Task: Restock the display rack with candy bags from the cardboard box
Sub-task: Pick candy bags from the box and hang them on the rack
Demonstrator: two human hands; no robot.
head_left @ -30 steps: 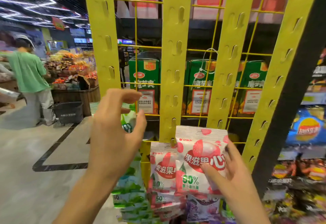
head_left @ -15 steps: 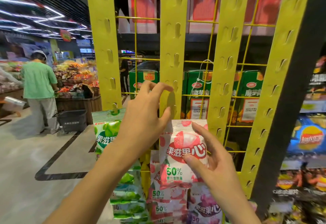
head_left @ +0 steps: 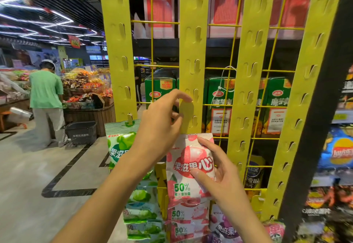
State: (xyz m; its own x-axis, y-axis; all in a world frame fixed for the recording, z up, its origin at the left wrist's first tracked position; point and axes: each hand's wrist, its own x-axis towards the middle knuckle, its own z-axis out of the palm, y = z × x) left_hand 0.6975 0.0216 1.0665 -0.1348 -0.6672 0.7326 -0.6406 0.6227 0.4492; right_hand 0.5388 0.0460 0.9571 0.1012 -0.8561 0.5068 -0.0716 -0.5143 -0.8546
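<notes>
The display rack is a yellow wire grid with four yellow hanging strips; the second strip (head_left: 193,55) is right in front of me. My right hand (head_left: 217,174) grips a pink-and-white candy bag (head_left: 188,170), its top edge just under that strip's lower clips. My left hand (head_left: 162,124) pinches the second strip's left edge just above the bag. More pink bags (head_left: 186,223) hang below it. Green candy bags (head_left: 122,147) hang on the first strip, purple ones (head_left: 225,227) on the third. No cardboard box is in view.
Green cartons (head_left: 275,101) show through the grid. A dark shelf post (head_left: 317,120) and snack shelves (head_left: 338,152) stand at right. On the left, a person in a green shirt (head_left: 45,89) stands by a produce stand, with a black basket (head_left: 81,132) on the floor.
My right hand has raised the pink bag up to the second strip. My left hand has moved right and up from open air onto that strip. The view tilted upward.
</notes>
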